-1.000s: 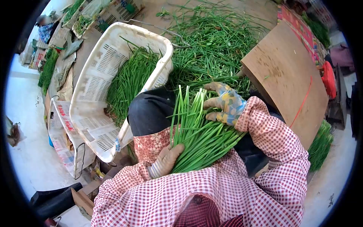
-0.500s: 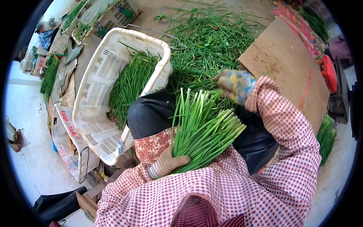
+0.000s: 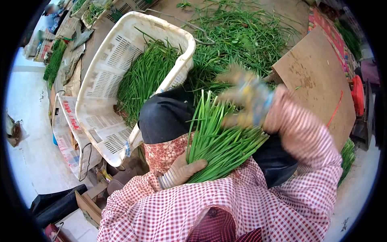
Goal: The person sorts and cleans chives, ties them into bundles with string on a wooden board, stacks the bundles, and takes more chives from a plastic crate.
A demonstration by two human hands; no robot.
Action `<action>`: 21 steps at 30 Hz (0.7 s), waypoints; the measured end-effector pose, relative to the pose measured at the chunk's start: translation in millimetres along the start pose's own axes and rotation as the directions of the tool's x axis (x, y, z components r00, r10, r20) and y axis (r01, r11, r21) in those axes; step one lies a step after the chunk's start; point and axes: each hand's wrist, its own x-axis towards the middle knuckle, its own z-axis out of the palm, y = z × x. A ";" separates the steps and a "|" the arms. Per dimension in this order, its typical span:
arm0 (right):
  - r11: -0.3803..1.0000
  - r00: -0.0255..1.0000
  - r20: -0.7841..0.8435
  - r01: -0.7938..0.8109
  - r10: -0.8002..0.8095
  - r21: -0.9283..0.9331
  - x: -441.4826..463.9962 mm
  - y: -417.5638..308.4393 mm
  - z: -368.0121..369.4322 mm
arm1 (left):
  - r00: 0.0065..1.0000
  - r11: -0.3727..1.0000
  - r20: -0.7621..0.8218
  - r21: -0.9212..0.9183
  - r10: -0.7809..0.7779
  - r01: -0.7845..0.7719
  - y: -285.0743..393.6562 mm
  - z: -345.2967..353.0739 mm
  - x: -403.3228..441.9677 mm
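Across my lap lies a bunch of long green stalks (image 3: 225, 147) with pale ends, some pointing up and others to the right. My left hand (image 3: 183, 169), in a worn glove, grips the lower left side of the bunch with its thumb on top. Above the pale ends is my right hand (image 3: 246, 99), in a blue and yellow patterned glove. It is blurred by motion, with its fingers spread apart, and no stalks can be made out in it.
A white slatted basket (image 3: 98, 84) holding green stalks (image 3: 147, 76) lies tipped at my left. Loose greens (image 3: 242, 40) cover the ground ahead. A brown board (image 3: 318, 80) stands at the right, with another green bundle (image 3: 347, 159) beside it. A person (image 3: 52, 18) is at the far left.
My right hand has left the stalks, moved up and right, then come back left over the pale ends with fingers spread. My left hand has kept its hold. The view has shifted slightly.
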 end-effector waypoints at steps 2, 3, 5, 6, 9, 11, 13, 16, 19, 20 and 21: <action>0.978 0.977 -0.068 0.200 -0.204 -0.064 0.0 -37.2 27.8 | 1.000 1.000 0.004 -0.013 -0.015 0.015 1.2 2.2 -0.1; 0.978 0.977 -0.069 0.197 -0.201 -0.064 -1.2 -38.6 41.5 | 1.000 1.000 0.017 -0.017 -0.024 0.024 2.3 3.0 0.6; 0.955 0.990 -0.131 0.082 -0.045 0.286 0.5 -38.4 56.6 | 1.000 0.999 0.019 -0.042 -0.013 0.013 2.7 6.0 1.1; 0.850 0.984 -0.095 -0.079 0.149 0.520 -3.1 -25.0 49.7 | 1.000 0.998 0.014 -0.068 0.000 0.001 2.2 7.1 0.5; 0.495 0.727 -0.201 -0.213 0.656 0.842 -13.6 35.3 24.8 | 0.998 0.998 -0.055 0.041 0.042 -0.040 -5.4 1.3 0.7; 0.384 0.481 -0.215 -0.287 0.850 0.878 -24.1 69.1 -13.0 | 0.998 0.998 -0.062 0.057 0.017 -0.013 -10.7 -9.2 0.5; 0.370 0.512 -0.181 -0.294 0.839 0.881 -37.8 89.3 -11.0 | 0.997 0.997 -0.074 0.075 -0.009 0.014 -11.4 -11.8 -1.3; 0.555 0.757 0.043 -0.514 0.652 0.654 -33.9 56.0 -3.5 | 0.994 0.997 -0.102 0.067 -0.032 0.039 -6.3 -5.3 -3.2; 0.665 0.825 0.282 -0.563 0.490 0.491 -13.7 26.5 12.2 | 0.995 0.996 -0.082 0.067 -0.060 0.066 1.5 -0.3 -1.4; 0.625 0.786 0.350 -0.618 0.510 0.477 -11.2 30.6 16.8 | 0.996 0.997 -0.066 0.048 -0.063 0.066 1.4 -1.0 -2.1; 0.635 0.807 0.321 -0.589 0.495 0.500 -10.0 34.9 20.0 | 0.997 0.997 -0.051 0.027 -0.064 0.066 1.0 -2.0 -3.1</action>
